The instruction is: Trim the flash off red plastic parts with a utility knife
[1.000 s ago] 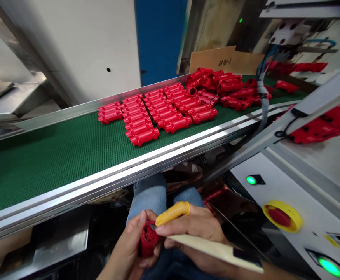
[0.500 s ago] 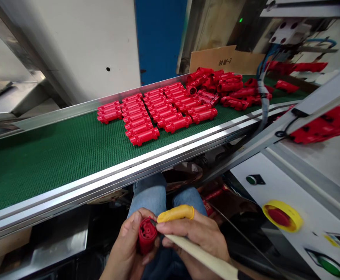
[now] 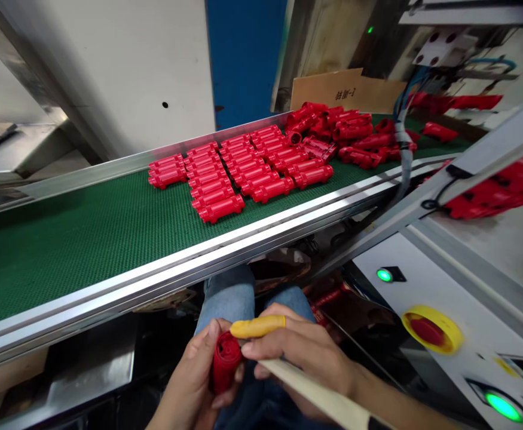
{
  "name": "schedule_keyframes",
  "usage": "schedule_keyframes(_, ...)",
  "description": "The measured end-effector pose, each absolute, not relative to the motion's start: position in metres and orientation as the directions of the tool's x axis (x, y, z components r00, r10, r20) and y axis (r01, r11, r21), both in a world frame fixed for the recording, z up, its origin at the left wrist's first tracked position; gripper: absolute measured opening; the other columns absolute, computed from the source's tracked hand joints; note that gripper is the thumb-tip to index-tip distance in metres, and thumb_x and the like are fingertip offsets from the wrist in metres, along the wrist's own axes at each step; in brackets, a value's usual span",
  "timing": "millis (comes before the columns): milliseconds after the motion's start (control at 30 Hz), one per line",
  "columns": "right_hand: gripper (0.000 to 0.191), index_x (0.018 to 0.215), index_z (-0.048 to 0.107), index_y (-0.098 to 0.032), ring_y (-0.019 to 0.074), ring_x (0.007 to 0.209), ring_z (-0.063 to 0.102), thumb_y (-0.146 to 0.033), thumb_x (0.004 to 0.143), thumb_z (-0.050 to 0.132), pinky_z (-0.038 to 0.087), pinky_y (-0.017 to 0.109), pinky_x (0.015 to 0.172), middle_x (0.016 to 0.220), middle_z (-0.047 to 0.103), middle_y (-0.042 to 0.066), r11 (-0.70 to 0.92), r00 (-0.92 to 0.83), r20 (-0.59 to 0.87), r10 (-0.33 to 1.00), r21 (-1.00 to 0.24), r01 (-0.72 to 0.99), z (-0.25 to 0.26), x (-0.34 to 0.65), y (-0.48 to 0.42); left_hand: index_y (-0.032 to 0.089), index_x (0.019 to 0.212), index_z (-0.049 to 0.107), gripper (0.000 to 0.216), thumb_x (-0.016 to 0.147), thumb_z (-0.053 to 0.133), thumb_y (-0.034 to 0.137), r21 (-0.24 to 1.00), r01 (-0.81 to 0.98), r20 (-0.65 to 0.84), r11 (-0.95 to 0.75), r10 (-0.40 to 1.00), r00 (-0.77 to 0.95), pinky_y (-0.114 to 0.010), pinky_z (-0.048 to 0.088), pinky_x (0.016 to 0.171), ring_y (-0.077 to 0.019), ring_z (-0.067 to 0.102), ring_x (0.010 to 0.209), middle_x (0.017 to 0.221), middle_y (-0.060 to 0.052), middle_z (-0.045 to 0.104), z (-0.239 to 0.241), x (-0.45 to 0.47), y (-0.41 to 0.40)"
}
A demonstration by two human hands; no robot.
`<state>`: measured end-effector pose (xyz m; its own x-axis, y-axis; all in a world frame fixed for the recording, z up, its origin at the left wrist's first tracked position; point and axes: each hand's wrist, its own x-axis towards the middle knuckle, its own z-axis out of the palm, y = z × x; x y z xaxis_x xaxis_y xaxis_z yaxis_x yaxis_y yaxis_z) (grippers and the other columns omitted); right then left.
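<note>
Near the bottom centre of the head view, my left hand (image 3: 197,371) wraps round a red plastic cylindrical part (image 3: 226,361), its hollow end turned up towards me. My right hand (image 3: 303,358) grips a slim knife-like tool with a long pale handle (image 3: 308,388). Its tip is at the right side of the part's rim, mostly hidden by my fingers, so contact is unclear. A yellow finger cot (image 3: 259,326) covers my right index finger, which reaches over the rim. Both hands are above my lap.
Beyond my knees runs a green conveyor belt (image 3: 104,239) with a metal edge rail (image 3: 162,263). Rows of red parts (image 3: 220,209) lie on it, with a loose heap (image 3: 333,128) further right. A control panel (image 3: 422,286) with a yellow-ringed red button (image 3: 427,331) stands at my right.
My right hand and the tool have shifted slightly, the yellow-covered finger moving left over the rim. Green panel buttons that were dark are now lit.
</note>
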<state>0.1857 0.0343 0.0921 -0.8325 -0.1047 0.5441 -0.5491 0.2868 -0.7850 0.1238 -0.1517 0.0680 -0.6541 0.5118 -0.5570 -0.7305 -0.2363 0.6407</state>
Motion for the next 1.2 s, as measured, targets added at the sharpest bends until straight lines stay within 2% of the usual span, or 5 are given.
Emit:
schedule_keyframes(133,0.018,0.114,0.078,-0.023,0.0137,0.087,0.076,-0.029,0.114,0.061,0.063,0.023,0.08,0.104,0.078,0.004,0.423,-0.944,0.274,-0.186,-0.844,-0.329,0.1,0.186,0.044,0.017,0.079,0.07,0.062,0.068,0.094,0.074,0.584,-0.792,-0.613,-0.178,0.543,-0.574,-0.014,0.016,0.039,-0.0045,0.036,0.043,0.053,-0.001,0.063,0.065,0.121,-0.154)
schedule_keyframes(333,0.015,0.121,0.075,-0.02,0.0191,0.097,0.078,-0.022,0.109,0.067,0.064,0.034,0.094,0.107,0.085,0.009,0.253,-0.816,0.561,-0.139,-0.776,-0.577,0.083,0.179,0.045,0.015,0.075,0.07,0.062,0.075,0.09,0.073,0.708,-0.698,-0.56,-0.104,0.52,-0.645,-0.016,0.017,0.042,-0.0035,0.034,0.045,0.056,-0.002,0.063,0.071,0.121,-0.153)
schedule_keyframes(633,0.037,0.089,0.074,-0.016,0.0091,0.065,0.072,-0.05,0.094,0.089,0.061,0.019,0.068,0.081,0.078,0.003,-0.496,-0.964,0.056,-0.259,-0.864,0.083,0.098,0.187,0.028,0.015,0.07,0.073,0.064,0.075,0.086,0.078,0.845,-0.532,-0.452,-0.054,0.461,-0.764,-0.021,0.024,0.051,-0.0081,0.034,0.055,0.06,0.003,0.051,0.058,0.112,-0.157)
schedule_keyframes(767,0.063,0.072,0.067,-0.016,0.0099,0.059,0.068,-0.075,0.095,0.073,0.056,0.018,0.059,0.07,0.072,0.004,-0.346,-0.857,0.074,-0.51,-0.93,0.125,0.11,0.193,0.048,0.016,0.075,0.073,0.062,0.073,0.088,0.077,0.84,-0.541,-0.495,-0.051,0.339,-0.8,-0.019,0.024,0.054,-0.0088,0.038,0.058,0.066,0.002,0.055,0.068,0.111,-0.157)
schedule_keyframes(1200,0.015,0.11,0.084,-0.012,0.0171,0.092,0.077,-0.01,0.098,0.074,0.065,0.023,0.085,0.1,0.08,0.011,0.421,-0.838,0.546,-0.017,-0.756,-0.501,0.094,0.175,0.042,0.016,0.073,0.072,0.063,0.073,0.088,0.077,0.736,-0.667,-0.537,-0.118,0.498,-0.681,-0.017,0.015,0.044,-0.005,0.031,0.047,0.053,-0.001,0.06,0.079,0.117,-0.152)
